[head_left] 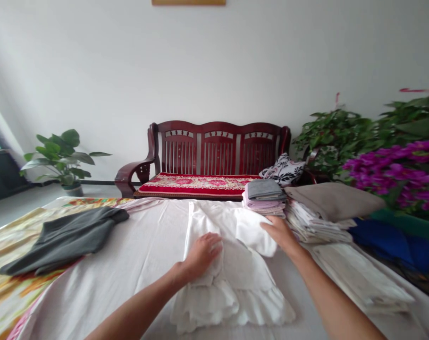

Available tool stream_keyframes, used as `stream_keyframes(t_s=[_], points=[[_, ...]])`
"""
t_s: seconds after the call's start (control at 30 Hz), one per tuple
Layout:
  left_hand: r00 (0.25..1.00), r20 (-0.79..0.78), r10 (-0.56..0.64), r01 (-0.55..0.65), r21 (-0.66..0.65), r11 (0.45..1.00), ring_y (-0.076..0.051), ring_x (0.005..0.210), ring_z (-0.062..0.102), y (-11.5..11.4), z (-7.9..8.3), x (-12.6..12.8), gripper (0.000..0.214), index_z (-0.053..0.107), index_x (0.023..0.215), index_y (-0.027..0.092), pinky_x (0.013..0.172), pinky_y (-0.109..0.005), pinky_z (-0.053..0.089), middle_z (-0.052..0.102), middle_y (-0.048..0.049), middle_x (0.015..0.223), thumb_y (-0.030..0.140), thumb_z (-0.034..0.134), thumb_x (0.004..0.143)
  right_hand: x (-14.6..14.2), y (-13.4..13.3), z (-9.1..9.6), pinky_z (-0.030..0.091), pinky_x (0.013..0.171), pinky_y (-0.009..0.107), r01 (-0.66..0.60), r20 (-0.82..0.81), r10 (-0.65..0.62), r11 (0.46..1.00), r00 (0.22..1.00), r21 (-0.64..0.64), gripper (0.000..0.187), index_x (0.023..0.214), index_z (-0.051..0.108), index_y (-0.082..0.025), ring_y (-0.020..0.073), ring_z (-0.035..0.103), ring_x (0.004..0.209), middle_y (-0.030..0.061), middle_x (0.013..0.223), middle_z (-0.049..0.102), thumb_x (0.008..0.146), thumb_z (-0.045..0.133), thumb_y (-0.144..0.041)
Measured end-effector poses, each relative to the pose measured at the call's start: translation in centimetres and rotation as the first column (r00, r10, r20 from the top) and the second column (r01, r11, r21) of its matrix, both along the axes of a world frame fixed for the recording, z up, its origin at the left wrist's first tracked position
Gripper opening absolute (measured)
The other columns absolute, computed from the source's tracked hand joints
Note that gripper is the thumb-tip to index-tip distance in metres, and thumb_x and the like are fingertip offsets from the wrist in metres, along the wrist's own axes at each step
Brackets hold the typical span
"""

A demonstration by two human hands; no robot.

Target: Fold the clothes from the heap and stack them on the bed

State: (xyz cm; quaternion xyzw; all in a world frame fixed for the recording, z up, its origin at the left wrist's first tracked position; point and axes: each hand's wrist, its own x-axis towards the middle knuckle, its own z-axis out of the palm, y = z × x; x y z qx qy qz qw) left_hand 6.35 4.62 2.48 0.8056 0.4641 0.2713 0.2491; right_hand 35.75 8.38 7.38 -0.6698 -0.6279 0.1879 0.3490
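A white dress (248, 271) with a ruffled hem lies spread on the pale sheet in front of me, its hem towards me. Its left side is folded inward, and my left hand (204, 255) rests on that fold with the fingers laid out over the cloth. At the other side, my right hand (280, 231) pinches the edge of the sleeve (255, 231), which is folded partly over the body of the dress. The right fingertips are partly hidden by the cloth.
Dark grey clothing (72, 238) lies at the left on a yellow patterned cloth (9, 245). Folded clothes (265, 193) and a beige cushion-like bundle (336, 200) are stacked at the right, near a folded white cloth (363, 276). Behind stands a wooden bench (217, 146); purple flowers (398, 172) rise at right.
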Motion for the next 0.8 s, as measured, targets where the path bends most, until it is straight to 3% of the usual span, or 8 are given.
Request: stream_keyframes(t_s=[0.13, 0.23, 0.3, 0.37, 0.43, 0.57, 0.67, 0.8], points=[[0.792, 0.599, 0.117, 0.074, -0.284, 0.956, -0.027, 0.118, 0.062, -0.3, 4.4, 1.8, 0.051, 0.060, 0.133, 0.021, 0.098, -0.040, 0.051, 0.065, -0.0133, 0.132, 0.050, 0.055, 0.092, -5.7, 0.5, 4.6, 0.047, 0.062, 0.026, -0.229, -0.461, 0.236, 0.971, 0.855, 0.073, 0.033, 0.087, 0.072, -0.015, 0.0203, 0.065, 0.073, 0.0044, 0.078, 0.073, 0.077, 0.063, -0.045], [0.606, 0.766, 0.217, 0.169, -0.390, 0.905, -0.023, 0.105, 0.067, 0.1, 7.3, 2.8, 0.057, 0.058, 0.133, 0.022, 0.081, -0.031, 0.055, 0.069, -0.0112, 0.125, 0.043, 0.072, 0.082, -10.3, 0.1, 7.4, 0.049, 0.060, 0.025, -0.461, -0.668, 0.354, 0.887, 0.655, 0.018, 0.039, 0.099, 0.071, -0.016, 0.0179, 0.066, 0.075, 0.0069, 0.091, 0.074, 0.082, 0.061, -0.050], [0.504, 0.775, 0.381, 0.109, -0.494, 0.863, -0.019, 0.082, 0.070, 1.3, 8.1, 2.8, 0.047, 0.066, 0.117, 0.018, 0.068, -0.025, 0.053, 0.075, -0.0077, 0.098, 0.031, 0.079, 0.073, -11.6, -0.2, 8.0, 0.054, 0.070, 0.028, -0.577, -0.711, 0.427, 0.816, 0.558, 0.037, 0.044, 0.112, 0.069, -0.017, 0.0191, 0.068, 0.088, 0.0102, 0.107, 0.073, 0.087, 0.058, -0.051], [0.411, 0.738, 0.535, 0.006, -0.589, 0.808, -0.014, 0.062, 0.065, 3.0, 8.3, 2.2, 0.032, 0.067, 0.100, 0.014, 0.057, -0.021, 0.049, 0.070, -0.0019, 0.072, 0.020, 0.078, 0.069, -10.8, -0.2, 7.3, 0.054, 0.083, 0.033, -0.539, -0.666, 0.452, 0.838, 0.594, 0.087, 0.047, 0.121, 0.065, -0.017, 0.0206, 0.068, 0.100, 0.0118, 0.118, 0.070, 0.088, 0.059, -0.050], [0.366, 0.713, 0.598, -0.043, -0.629, 0.776, -0.011, 0.052, 0.060, 4.8, 8.3, 1.3, 0.023, 0.064, 0.091, 0.014, 0.051, -0.019, 0.046, 0.064, 0.0020, 0.061, 0.015, 0.073, 0.071, -8.2, -0.4, 5.2, 0.052, 0.090, 0.037, -0.406, -0.554, 0.381, 0.910, 0.741, 0.083, 0.049, 0.125, 0.064, -0.018, 0.0224, 0.067, 0.104, 0.0119, 0.120, 0.069, 0.084, 0.064, -0.045], [0.344, 0.725, 0.597, -0.004, -0.634, 0.773, -0.010, 0.052, 0.060, 7.6, 8.8, -0.1, 0.013, 0.061, 0.087, 0.014, 0.050, -0.019, 0.048, 0.064, 0.0008, 0.065, 0.016, 0.069, 0.076, -2.5, -2.4, -1.0, 0.052, 0.085, 0.036, -0.270, -0.268, 0.210, 0.940, 0.940, -0.209, 0.068, 0.131, 0.061, -0.016, 0.0218, 0.067, 0.093, 0.0096, 0.112, 0.070, 0.067, 0.077, -0.032], [0.337, 0.744, 0.577, 0.055, -0.627, 0.777, -0.010, 0.052, 0.060, 9.0, 9.4, -0.1, 0.013, 0.061, 0.088, 0.014, 0.050, -0.019, 0.049, 0.064, 0.0000, 0.067, 0.021, 0.068, 0.081, -1.1, -5.7, -4.2, 0.051, 0.071, 0.029, -0.267, -0.124, 0.243, 0.932, 0.962, -0.246, 0.076, 0.140, 0.054, -0.018, 0.0173, 0.064, 0.079, 0.0043, 0.103, 0.070, 0.068, 0.074, -0.032], [0.310, 0.750, 0.584, 0.076, -0.632, 0.771, -0.009, 0.049, 0.058, 9.9, 9.4, 0.2, 0.011, 0.059, 0.087, 0.015, 0.044, -0.017, 0.045, 0.062, 0.0015, 0.066, 0.024, 0.064, 0.086, -3.3, -9.5, -4.5, 0.045, 0.059, 0.024, -0.350, -0.173, 0.317, 0.911, 0.933, -0.218, 0.059, 0.138, 0.057, -0.021, 0.0161, 0.063, 0.071, 0.0013, 0.086, 0.071, 0.080, 0.061, -0.029]])
